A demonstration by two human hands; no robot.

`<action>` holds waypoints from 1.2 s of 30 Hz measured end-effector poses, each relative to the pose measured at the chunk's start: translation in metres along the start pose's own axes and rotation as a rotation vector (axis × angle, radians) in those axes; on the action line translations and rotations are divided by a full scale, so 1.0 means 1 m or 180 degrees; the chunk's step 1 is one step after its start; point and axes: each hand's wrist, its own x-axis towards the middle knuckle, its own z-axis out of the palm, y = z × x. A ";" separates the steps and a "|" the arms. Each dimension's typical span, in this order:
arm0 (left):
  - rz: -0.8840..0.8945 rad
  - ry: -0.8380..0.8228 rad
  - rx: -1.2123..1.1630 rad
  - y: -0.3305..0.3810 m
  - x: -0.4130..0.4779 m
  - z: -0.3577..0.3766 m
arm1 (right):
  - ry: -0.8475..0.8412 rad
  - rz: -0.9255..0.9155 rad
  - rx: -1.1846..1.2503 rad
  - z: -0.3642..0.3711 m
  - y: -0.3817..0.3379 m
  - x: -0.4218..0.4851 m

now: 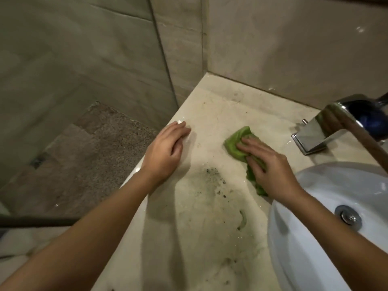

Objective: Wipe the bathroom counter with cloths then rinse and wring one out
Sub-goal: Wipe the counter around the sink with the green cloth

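In the head view, the right hand [270, 166] pressed flat, fingers straight, on the green cloth [235, 143] on the wet tabletop [220, 101], just beside the basin [315, 185]. The left hand [168, 148] lay palm down, fingers relaxed, over a mostly hidden white cloth [179, 122] at the tabletop's outer edge. Dark grit [212, 177] sat between the 2 hands. A careless sweep could smear it or push it into the basin; the white cloth could slip over the edge.

White cloth [179, 122] largely hidden beneath left hand [165, 148]; only scraps seen beyond it. Green cloth [235, 141] half covered by right hand [270, 171]. Dark specks [214, 177] between the hands too small to be identified.
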 end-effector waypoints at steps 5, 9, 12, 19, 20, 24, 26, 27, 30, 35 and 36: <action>0.0336 -0.0374 0.0502 -0.020 -0.037 -0.010 | -0.0196 0.0240 0.0323 -0.020 -0.010 -0.014; 0.0320 -0.0375 0.0480 -0.019 -0.032 -0.008 | 0.0046 0.0382 0.0513 0.014 -0.036 0.033; 0.0353 -0.0405 0.0519 -0.021 -0.035 -0.008 | -0.0343 0.0109 0.0727 0.043 -0.058 0.019; 0.0286 -0.0337 0.0448 -0.019 -0.033 -0.009 | -0.0410 0.0154 0.0845 -0.001 -0.025 -0.014; 0.0287 -0.0333 0.0451 -0.019 -0.033 -0.008 | -0.0243 0.0178 0.0775 0.003 -0.025 0.000; 0.0306 -0.0378 0.0464 -0.022 -0.033 -0.006 | -0.0143 -0.0153 0.0484 0.045 -0.050 0.027; 0.0292 -0.0411 0.0438 -0.022 -0.034 -0.007 | -0.0476 -0.0427 0.0453 0.050 -0.056 0.001; 0.0286 -0.0406 0.0430 -0.023 -0.034 -0.007 | -0.0579 -0.0504 0.0447 0.044 -0.052 -0.017; 0.0272 -0.0390 0.0454 -0.021 -0.033 -0.008 | -0.0566 -0.0305 0.0603 0.007 -0.032 -0.040; 0.0257 -0.0345 0.0448 -0.022 -0.031 -0.006 | 0.0041 0.0037 0.0566 0.029 -0.035 0.016; 0.0256 -0.0362 0.0462 -0.023 -0.031 -0.005 | -0.0059 -0.0057 0.0608 0.040 -0.044 0.014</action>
